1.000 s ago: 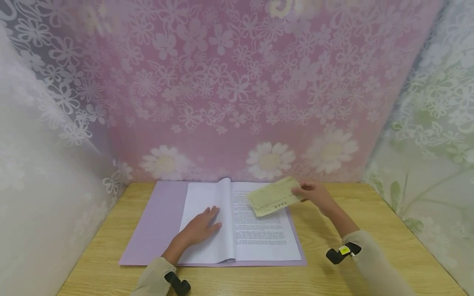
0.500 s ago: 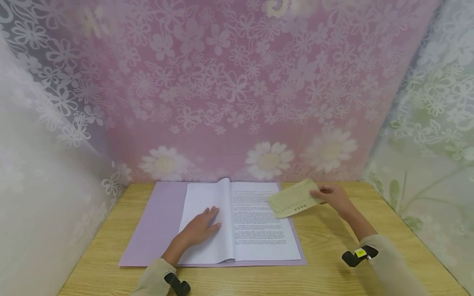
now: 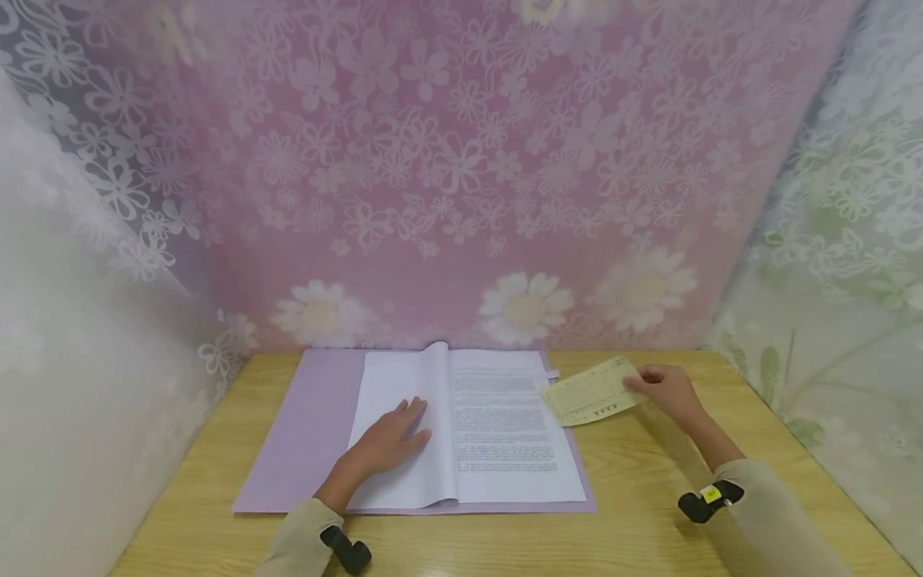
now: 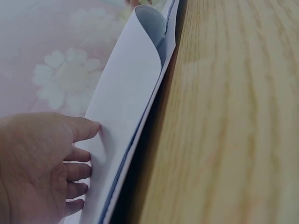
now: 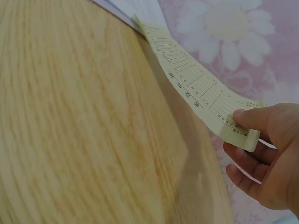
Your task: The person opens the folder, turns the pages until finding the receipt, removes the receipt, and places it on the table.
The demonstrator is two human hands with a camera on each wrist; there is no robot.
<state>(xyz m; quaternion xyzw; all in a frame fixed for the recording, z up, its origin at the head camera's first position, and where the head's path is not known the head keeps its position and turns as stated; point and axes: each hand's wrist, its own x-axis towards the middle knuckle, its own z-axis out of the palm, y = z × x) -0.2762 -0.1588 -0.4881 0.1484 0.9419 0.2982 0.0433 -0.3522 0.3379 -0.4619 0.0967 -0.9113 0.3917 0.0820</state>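
Observation:
My left hand rests with straight fingers on the turned-over white pages of an open document in a lilac folder. In the left wrist view those pages bulge up in a curve at the fold. My right hand pinches a yellow printed slip between thumb and fingers at its right end. The slip's left end overlaps the right edge of the printed page. In the right wrist view the slip bends slightly along its length above the table.
A wood-grain table carries the folder. Pink flowered cloth stands behind it, with pale cloth on the left and right. A small white tab sticks out at the page's right edge.
My right hand has drawn the yellow slip to the right, from over the printed page to its right edge. The small white tab now shows. My left hand has stayed on the pages.

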